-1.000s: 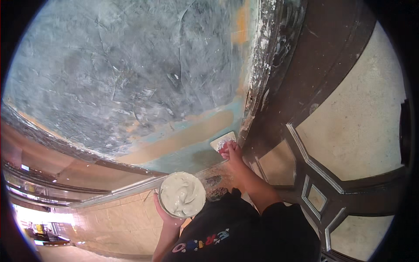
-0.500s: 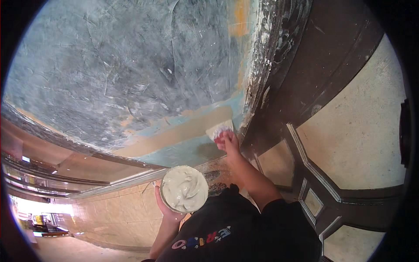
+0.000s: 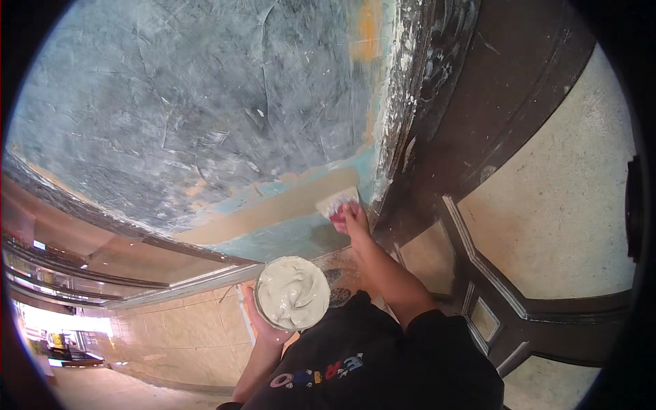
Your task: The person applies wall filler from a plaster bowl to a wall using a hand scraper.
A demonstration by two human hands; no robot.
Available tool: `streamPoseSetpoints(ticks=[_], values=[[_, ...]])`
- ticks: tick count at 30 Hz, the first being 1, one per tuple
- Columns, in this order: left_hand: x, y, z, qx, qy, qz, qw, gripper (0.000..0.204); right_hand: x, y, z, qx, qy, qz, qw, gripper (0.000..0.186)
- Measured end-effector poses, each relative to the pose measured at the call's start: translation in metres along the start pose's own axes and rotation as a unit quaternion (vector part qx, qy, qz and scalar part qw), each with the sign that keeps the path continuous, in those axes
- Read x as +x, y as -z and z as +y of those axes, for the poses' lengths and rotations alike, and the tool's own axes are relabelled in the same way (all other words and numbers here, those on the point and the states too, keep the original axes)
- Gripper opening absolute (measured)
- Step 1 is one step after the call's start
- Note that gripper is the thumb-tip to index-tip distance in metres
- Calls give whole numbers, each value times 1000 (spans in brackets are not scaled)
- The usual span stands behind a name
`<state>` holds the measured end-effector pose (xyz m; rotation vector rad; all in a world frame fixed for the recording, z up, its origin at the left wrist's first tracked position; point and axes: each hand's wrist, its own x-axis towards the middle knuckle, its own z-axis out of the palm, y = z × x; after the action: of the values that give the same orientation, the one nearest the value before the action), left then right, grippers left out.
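Note:
My right hand [image 3: 352, 220] grips a putty knife [image 3: 337, 201] by its red handle. The wide pale blade, smeared with putty, lies against a blue-green panel [image 3: 287, 236]. From the blade a smooth beige band of putty [image 3: 263, 213] stretches away to the left. Lower down, my left hand [image 3: 265, 326] supports a round tub [image 3: 257, 305] from its left side and below. Creamy off-white putty [image 3: 294, 290] with a swirled surface fills it nearly to the rim. Most of the tub's wall is hidden from above.
Mottled grey-blue paint [image 3: 198, 102] covers the panel's upper part. Along its right runs a dark, chipped wooden frame [image 3: 437, 102] with white smears. Further right are dark mouldings around pale panels [image 3: 553, 198]. Beige tiles [image 3: 184, 335] lie at lower left.
The view has shifted slightly, so the wall appears a little further left. The tub has moved slightly right and up. The putty knife stays at the band's right end.

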<state>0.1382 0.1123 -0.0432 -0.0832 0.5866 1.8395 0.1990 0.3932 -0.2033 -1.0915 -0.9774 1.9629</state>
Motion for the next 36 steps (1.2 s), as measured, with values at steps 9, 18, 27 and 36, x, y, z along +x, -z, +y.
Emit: streamPoseSetpoints(ticks=[9, 18, 27, 36], values=[[-12, -2, 2, 31, -12, 7, 999, 78, -37, -33, -27, 29, -11, -32, 999, 46], [-19, 3, 12, 46, -23, 4, 999, 78, -15, -1, 33, 16, -55, -11, 998, 38], [-28, 13, 27, 35, -39, -7, 999, 75, -29, -56, -28, 10, 29, -58, 998, 38], [-29, 18, 42, 52, -37, -19, 998, 73, -38, -27, 24, 4, -58, 15, 998, 36]])
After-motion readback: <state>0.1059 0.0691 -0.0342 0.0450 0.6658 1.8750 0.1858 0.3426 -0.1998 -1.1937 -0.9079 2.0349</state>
